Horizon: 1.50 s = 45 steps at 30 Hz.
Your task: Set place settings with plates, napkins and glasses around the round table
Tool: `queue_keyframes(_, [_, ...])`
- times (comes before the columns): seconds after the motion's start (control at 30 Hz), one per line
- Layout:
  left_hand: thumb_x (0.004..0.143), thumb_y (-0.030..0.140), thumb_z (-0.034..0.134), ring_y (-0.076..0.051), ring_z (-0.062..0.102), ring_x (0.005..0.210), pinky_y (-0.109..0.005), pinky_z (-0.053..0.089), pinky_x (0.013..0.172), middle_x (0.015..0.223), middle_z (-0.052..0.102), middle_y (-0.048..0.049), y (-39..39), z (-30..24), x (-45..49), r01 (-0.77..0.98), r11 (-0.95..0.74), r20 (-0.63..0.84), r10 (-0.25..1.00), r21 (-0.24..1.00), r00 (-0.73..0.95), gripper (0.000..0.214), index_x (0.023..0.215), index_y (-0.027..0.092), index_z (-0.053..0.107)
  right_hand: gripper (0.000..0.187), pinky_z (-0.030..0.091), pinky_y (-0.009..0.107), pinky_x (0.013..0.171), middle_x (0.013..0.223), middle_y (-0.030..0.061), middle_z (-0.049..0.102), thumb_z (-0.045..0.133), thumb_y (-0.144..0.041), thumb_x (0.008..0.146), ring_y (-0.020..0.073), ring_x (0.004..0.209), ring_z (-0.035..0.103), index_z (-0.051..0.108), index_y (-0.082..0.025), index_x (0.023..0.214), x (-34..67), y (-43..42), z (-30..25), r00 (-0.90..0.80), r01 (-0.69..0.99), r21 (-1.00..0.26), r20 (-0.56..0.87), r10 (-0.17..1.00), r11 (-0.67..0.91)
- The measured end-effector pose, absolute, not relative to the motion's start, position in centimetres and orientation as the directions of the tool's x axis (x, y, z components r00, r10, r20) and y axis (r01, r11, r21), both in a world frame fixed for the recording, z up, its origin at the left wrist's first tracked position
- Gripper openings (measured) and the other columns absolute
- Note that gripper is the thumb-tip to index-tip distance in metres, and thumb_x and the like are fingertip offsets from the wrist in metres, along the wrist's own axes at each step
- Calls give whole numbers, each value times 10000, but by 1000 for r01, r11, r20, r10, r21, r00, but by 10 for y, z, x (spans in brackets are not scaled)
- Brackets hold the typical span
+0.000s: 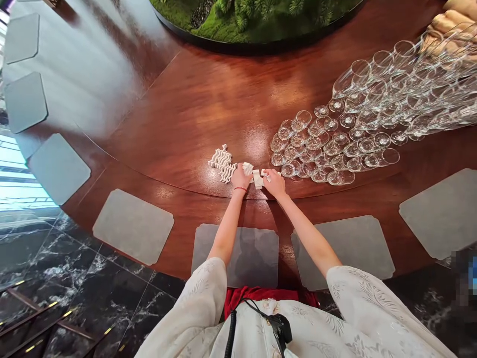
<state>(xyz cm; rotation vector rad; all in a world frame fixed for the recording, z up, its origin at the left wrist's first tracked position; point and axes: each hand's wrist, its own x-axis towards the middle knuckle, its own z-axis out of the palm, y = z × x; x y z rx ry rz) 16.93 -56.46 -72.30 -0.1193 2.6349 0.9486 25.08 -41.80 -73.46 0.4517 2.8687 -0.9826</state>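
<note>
My left hand, with a red string around its wrist, pinches the near end of a white folded strip on the wooden tabletop. My right hand presses its fingers on the other end of that strip. Just left of my left hand lies a white pleated zigzag piece, paper or cloth, I cannot tell which. It almost touches my left hand. Several stemmed glasses lie on their sides to the right of my right hand, a little apart from it.
The round reddish-wood table curves around me, with grey placemats along its edge. A moss centerpiece stands at the far side. Beige cloth lies beyond the glasses. Black marble floor shows below the table edge.
</note>
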Motion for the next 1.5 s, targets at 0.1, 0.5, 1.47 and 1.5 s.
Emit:
queue_keyframes(0.1, [846,264,711,-300,665,1108,-359,472,916,1162,683,-161,-549,-715,163,-104,912,-353,47,397,-934,501,1303,191,518,466,504,370,915,1352,105,598,614,-374,905,277,1091,643,587,-239,1350,257,-413,-729,-937,263,-439,-328,119,859])
queue_keyframes(0.5, [908,163,617,-287,665,1116,-349,491,896,1156,681,-217,-525,-714,157,-25,983,-399,51,181,-915,728,1567,130,310,354,498,409,917,1149,211,669,508,-202,943,334,1190,577,549,-103,1280,256,-426,-713,-871,373,-266,-429,237,889])
queue_keyframes(1.47, [650,279,858,-260,644,1148,-349,465,983,1226,688,-104,-568,-750,179,-174,765,-495,210,620,-843,753,1327,204,538,67,348,180,481,578,-38,538,631,-162,726,94,534,488,576,-157,764,244,-418,-764,-653,742,-657,-662,367,134])
queue_keyframes(1.5, [652,293,859,-265,645,1141,-354,465,977,1214,692,-98,-567,-750,182,-179,780,-495,186,600,-849,734,1310,216,544,74,322,180,460,545,-48,507,629,-149,717,85,507,458,557,-166,722,246,-421,-763,-643,745,-659,-670,370,102])
